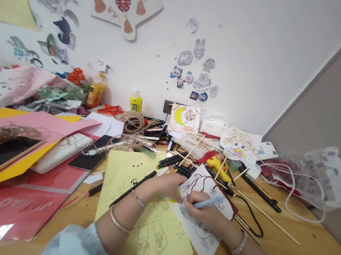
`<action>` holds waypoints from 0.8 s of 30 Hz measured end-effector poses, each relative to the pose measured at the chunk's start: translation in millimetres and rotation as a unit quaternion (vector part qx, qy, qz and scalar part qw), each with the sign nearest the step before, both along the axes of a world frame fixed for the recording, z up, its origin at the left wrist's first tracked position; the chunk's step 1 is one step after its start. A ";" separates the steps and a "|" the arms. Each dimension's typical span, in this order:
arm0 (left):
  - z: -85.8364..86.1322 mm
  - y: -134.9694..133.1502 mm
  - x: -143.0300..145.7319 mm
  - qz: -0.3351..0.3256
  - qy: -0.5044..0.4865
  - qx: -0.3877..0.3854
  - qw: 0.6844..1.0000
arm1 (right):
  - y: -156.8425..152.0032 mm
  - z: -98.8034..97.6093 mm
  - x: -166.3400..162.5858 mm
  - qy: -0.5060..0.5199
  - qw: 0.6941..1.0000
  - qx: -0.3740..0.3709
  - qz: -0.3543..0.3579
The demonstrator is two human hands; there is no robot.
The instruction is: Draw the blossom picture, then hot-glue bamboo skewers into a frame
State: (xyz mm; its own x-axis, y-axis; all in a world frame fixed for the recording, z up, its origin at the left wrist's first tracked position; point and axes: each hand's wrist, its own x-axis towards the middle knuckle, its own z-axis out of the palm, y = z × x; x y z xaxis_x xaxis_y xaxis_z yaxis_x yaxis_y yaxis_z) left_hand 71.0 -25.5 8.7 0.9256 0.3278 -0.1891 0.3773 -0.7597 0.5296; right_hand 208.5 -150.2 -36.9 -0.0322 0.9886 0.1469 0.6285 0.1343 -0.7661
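My right hand is closed around a light blue pen, its tip on a white sheet with a line drawing lying on the wooden table. My left hand rests on the upper left edge of that sheet, fingers curled down against the paper, holding it flat. A yellow sheet with a drawn figure lies under my left forearm. Bracelets circle both wrists.
Markers and pens, thin wooden sticks, a yellow glue gun, twine, coloured cut-outs, a plastic bag, stacked pink and red paper and two bottles crowd the table. Stickers cover the wall.
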 end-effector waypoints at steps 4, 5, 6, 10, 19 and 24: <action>0.6 -0.1 1.3 -0.008 0.001 0.002 1.000 | 0.9 -1.8 0.6 -0.005 1.000 -0.001 0.002; 0.4 0.0 1.5 -0.008 0.001 0.003 1.000 | 1.3 -2.4 0.7 -0.005 1.000 0.004 0.005; -0.1 0.3 1.6 -0.008 0.001 0.004 1.000 | 1.7 -3.1 0.8 -0.004 1.000 0.007 0.009; -3.8 2.1 1.3 -0.007 -0.003 0.007 1.000 | 3.1 -5.7 1.4 0.011 1.000 0.000 0.014; -4.2 1.6 0.9 0.002 0.001 -0.001 1.000 | 1.8 -5.0 2.0 0.012 1.000 -0.006 0.023; -0.8 0.3 0.0 -0.001 0.004 -0.003 1.000 | 2.6 -5.3 1.4 0.016 0.999 -0.007 0.027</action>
State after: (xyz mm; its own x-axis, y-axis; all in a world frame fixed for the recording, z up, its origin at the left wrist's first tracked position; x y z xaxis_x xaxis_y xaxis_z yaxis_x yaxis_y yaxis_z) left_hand 71.0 -25.2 7.8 0.9246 0.3252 -0.1986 0.3803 -0.7566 0.5319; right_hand 209.9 -147.6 -42.3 -0.0819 0.9875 0.1345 0.5954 0.1567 -0.7880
